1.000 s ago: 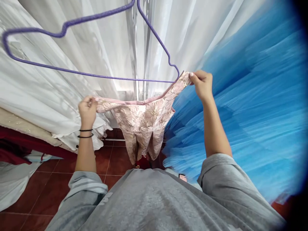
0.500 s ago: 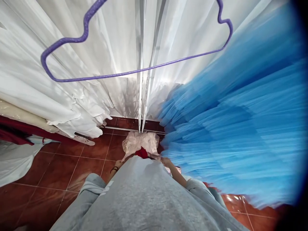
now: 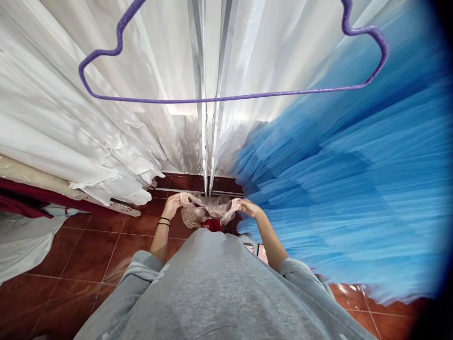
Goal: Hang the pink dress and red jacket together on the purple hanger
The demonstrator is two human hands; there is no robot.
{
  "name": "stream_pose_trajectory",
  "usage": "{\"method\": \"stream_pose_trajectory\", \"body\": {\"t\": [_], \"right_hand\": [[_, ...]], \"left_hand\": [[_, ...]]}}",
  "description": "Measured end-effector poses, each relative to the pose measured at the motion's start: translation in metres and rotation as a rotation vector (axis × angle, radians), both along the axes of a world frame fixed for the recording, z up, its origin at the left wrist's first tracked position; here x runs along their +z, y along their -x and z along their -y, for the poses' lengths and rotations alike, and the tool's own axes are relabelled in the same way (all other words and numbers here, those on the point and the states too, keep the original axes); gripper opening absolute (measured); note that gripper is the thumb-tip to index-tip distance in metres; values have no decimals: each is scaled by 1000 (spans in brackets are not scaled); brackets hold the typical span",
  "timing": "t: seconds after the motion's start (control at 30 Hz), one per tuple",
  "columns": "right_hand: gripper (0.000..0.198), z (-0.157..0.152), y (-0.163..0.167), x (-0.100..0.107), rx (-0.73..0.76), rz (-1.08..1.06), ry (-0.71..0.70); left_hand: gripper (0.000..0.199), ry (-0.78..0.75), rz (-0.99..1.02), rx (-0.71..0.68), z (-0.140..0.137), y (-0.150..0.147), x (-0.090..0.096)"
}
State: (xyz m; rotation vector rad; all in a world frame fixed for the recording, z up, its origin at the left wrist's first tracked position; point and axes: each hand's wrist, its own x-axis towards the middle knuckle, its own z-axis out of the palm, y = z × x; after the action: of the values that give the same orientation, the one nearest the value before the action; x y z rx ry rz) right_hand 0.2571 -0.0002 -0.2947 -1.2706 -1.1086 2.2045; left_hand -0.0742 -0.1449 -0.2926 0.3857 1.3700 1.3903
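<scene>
Red floor tiles (image 3: 94, 250) are flanked at right by blue tulle (image 3: 339, 189). Low at centre, the pink garment (image 3: 208, 207) is pinched at opposite ends by the left hand (image 3: 172, 207) and the right hand (image 3: 249, 208); a spreading step seems in hand, with level grips called for next.

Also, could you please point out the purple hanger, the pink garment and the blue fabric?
Purple hanger (image 3: 230, 98): head view, on its bottom bar.
Pink garment (image 3: 212, 204): head view, on its crumpled middle.
Blue fabric (image 3: 347, 174): head view, midway across its layers.
</scene>
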Motion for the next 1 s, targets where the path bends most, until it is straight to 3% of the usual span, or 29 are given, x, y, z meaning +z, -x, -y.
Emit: {"method": "stream_pose_trajectory", "body": {"t": [0.1,0.2,0.3,0.4,0.53,0.67,0.77,0.87,1.0], "right_hand": [[17,-35,6,33,-160,-174,-46],[19,-52,3,85,-275,-363,-90],[26,-50,1,146,-213,-538,-182],[26,-38,12,202,-167,-578,-394],[34,-23,44,251,-235,-593,-657],[37,-23,62,277,-431,-557,-759],[33,-33,58,281,-607,-523,-825],[31,-52,44,270,-774,-478,-944],[29,-93,17,255,-754,-408,-918]], "left_hand": [[35,-165,-26,80,-21,26,42],[40,-340,-94,214,-32,45,98],[44,-554,-235,391,-38,57,156],[38,-693,-281,523,-42,70,212],[35,-810,-334,587,-36,87,283],[40,-909,-595,445,-20,74,349],[42,-822,-895,306,-17,44,382],[37,-672,-1028,180,-30,22,390],[31,-603,-1071,293,-61,26,376]]}}
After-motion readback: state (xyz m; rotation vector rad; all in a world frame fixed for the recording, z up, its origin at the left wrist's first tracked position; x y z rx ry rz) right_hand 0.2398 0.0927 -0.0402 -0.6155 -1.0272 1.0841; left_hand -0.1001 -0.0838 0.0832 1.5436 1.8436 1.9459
